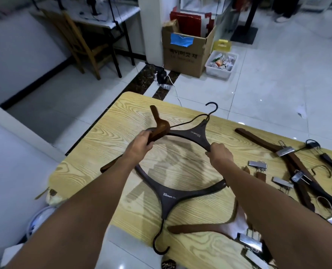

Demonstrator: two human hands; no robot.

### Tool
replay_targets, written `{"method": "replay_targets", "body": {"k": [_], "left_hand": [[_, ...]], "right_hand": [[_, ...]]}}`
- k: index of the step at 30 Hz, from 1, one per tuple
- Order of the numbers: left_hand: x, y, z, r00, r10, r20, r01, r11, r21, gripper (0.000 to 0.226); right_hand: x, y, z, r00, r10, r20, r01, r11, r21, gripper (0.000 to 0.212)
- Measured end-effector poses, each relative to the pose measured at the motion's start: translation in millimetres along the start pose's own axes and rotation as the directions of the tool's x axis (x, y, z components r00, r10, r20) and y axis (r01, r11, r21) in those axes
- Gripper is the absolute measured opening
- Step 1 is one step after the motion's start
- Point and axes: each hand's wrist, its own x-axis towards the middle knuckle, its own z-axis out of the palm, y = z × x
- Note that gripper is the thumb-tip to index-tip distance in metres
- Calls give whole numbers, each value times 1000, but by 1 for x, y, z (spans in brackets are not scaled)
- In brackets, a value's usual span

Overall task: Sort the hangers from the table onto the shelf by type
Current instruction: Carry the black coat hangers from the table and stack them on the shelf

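Gathering step: your left hand [142, 140] grips brown hanger [160, 126], right hand [220, 154] grips dark hanger [196, 134]; next, lift both off surface [103, 133].

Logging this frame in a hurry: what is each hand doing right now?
The left hand grips the reddish-brown wooden hanger.
The right hand grips the right end of the dark brown hanger.

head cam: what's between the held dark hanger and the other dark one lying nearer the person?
Nothing but bare table: the held dark hanger and the lying dark hanger ring a patch of wood grain with shadows. Shown in the head view.
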Motion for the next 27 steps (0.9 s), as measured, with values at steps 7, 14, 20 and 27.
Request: {"method": "replay_targets", "body": {"k": [7, 14, 20, 27], "left_hand": [[-30, -66, -45, 985, -116, -126, 121, 992, 36, 38], [-57, -114, -52, 940, -279, -195, 283, 959, -8, 29], [-53, -121, -30, 926, -343, -159, 353, 935, 34, 27], [-38, -122, -5, 915, -391, -97, 400, 912, 96, 39]], "right_hand": [[-2, -18, 2, 1000, -4, -12, 4, 1000, -23, 25], [-3, -28, 12, 999, 12, -35, -14, 999, -52, 26], [0, -32, 24, 999, 34, -23, -36, 998, -61, 27], [3, -31, 28, 998, 52, -23, -54, 996, -67, 27]]}}
